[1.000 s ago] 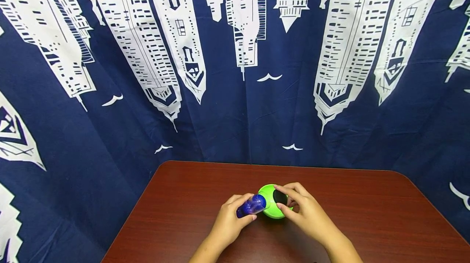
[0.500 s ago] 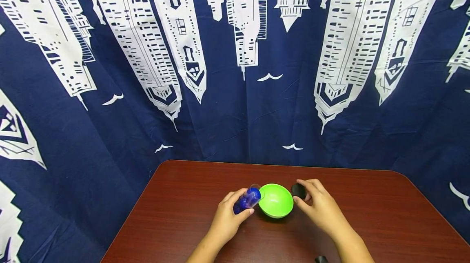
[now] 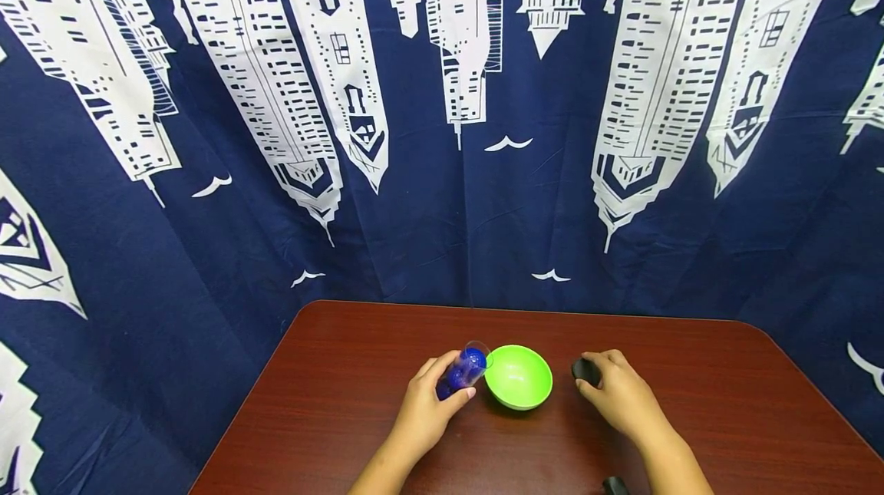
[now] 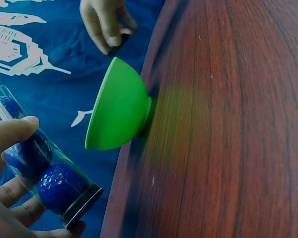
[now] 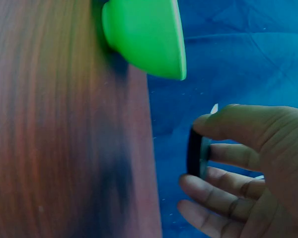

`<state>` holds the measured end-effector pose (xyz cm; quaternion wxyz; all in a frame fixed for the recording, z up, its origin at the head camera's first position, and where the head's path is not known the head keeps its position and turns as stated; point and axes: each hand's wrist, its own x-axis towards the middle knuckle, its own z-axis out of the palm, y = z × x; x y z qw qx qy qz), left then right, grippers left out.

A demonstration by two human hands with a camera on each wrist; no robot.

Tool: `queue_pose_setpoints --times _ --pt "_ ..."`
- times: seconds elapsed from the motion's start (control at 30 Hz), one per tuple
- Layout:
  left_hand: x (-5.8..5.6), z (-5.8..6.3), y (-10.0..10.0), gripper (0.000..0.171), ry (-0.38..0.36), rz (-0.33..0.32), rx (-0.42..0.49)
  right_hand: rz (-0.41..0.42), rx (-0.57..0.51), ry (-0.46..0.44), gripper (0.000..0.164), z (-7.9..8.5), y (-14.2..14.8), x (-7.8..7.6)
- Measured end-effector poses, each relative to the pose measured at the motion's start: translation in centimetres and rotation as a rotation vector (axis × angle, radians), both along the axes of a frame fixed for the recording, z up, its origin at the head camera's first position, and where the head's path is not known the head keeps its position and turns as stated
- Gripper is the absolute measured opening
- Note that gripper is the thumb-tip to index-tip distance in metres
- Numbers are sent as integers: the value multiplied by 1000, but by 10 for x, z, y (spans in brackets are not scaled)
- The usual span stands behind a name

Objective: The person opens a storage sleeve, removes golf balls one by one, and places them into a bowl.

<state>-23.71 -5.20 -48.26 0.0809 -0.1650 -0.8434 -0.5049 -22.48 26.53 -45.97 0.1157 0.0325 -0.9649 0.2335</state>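
Note:
My left hand [image 3: 423, 409] grips a clear plastic tube [image 3: 461, 377], tilted with its open end up and toward the bowl. Blue dimpled golf balls [image 4: 62, 188] sit in a row inside, and a black cap [image 4: 83, 206] closes the lower end. Just right of the tube stands a bright green bowl [image 3: 518, 378] on the table; its visible inside holds nothing. On the bowl's other side, my right hand [image 3: 625, 397] pinches a round black lid [image 3: 585, 371] between thumb and fingertips, held above the tabletop in the right wrist view [image 5: 194, 152].
The reddish-brown wooden table [image 3: 359, 357] has rounded far corners. Behind it hangs a navy cloth [image 3: 442, 249] printed with white upside-down buildings. A small dark object [image 3: 615, 486] shows at the bottom edge, left of the right forearm.
My right hand has carried the black lid away from over the bowl to the right, uncovering the bowl. My left hand has drawn the tube slightly left and tipped it more upright.

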Motion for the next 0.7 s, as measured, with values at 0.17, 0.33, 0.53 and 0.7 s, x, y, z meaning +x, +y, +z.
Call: queue_pose_setpoints --times 0.17,0.33,0.53,0.7 --pt "0 1 0 56 -2 5 15 18 23 -49 49 -14 5 -6" --pt "-1 2 0 56 7 11 15 24 22 -74 49 -23 9 -10" --pt "0 2 0 56 -5 8 21 50 22 -126 48 -28 9 -10" --pt "2 2 0 56 -3 5 38 59 16 -148 48 -31 7 -8"
